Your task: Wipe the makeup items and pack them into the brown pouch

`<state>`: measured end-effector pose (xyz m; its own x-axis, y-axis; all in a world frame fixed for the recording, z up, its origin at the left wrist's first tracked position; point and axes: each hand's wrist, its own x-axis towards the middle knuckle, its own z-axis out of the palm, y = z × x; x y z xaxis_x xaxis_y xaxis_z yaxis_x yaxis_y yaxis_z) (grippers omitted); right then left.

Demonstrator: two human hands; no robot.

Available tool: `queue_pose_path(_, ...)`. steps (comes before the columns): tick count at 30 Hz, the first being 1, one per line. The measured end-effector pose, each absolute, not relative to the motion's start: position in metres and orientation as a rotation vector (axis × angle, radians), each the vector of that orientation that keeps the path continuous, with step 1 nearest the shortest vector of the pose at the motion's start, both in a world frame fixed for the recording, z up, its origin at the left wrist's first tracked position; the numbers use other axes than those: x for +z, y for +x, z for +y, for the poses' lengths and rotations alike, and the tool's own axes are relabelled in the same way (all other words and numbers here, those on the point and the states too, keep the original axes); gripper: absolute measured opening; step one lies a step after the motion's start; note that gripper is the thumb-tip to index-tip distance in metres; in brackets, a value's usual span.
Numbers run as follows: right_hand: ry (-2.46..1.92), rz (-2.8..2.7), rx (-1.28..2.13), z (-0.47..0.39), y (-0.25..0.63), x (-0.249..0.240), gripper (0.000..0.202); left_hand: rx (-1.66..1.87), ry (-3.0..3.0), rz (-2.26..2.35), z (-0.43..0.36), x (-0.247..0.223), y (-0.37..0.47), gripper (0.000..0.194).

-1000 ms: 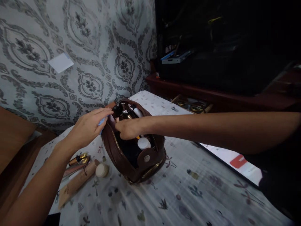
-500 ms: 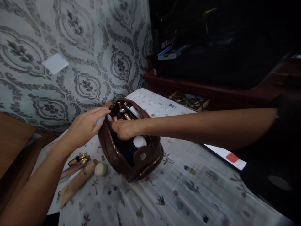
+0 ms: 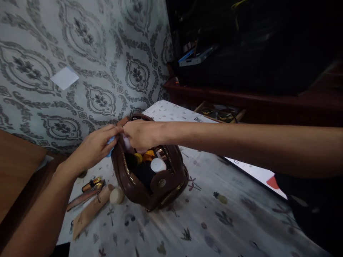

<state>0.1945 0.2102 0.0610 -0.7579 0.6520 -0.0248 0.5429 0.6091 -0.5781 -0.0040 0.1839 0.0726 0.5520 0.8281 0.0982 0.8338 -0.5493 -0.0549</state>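
Observation:
A brown leather bag (image 3: 120, 171) lies unzipped on the printed cloth. My left hand (image 3: 100, 144) is closed on its left rim, with something light blue (image 3: 110, 146) showing beneath the fingers. My right hand (image 3: 140, 135) reaches over the opening, its fingers curled close to the left fingertips; what they hold is hidden. A pale, soft-looking item (image 3: 128, 143) sits just under the right hand. Inside the bag are a white-capped container (image 3: 158, 165), an orange item (image 3: 149, 155) and a yellow item (image 3: 138, 158).
Left of the bag lie a round cream-coloured container (image 3: 117, 196), a tan pouch (image 3: 92, 212) and a gold-and-black tube (image 3: 91, 183). A flat screen device (image 3: 249, 171) is beneath my right forearm. A patterned wall (image 3: 102, 71) stands behind; a drawer (image 3: 219, 113) is at the back right.
My right hand has come up from inside the bag toward its left rim, uncovering the orange and yellow items. The left hand has stayed at the rim.

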Motion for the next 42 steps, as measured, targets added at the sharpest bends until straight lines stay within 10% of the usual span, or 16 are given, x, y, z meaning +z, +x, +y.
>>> queue_pose_path(24,-1.200,-2.675,0.902,0.212,0.186,0.063,0.017,0.020,-2.533,-1.540,0.200,0.081,-0.003,0.024)
queue_pose_path(42,-0.588,-3.258,0.524,0.210,0.171,0.050,0.033,-0.018,-2.597,-1.505,0.194,0.081,-0.007,0.030)
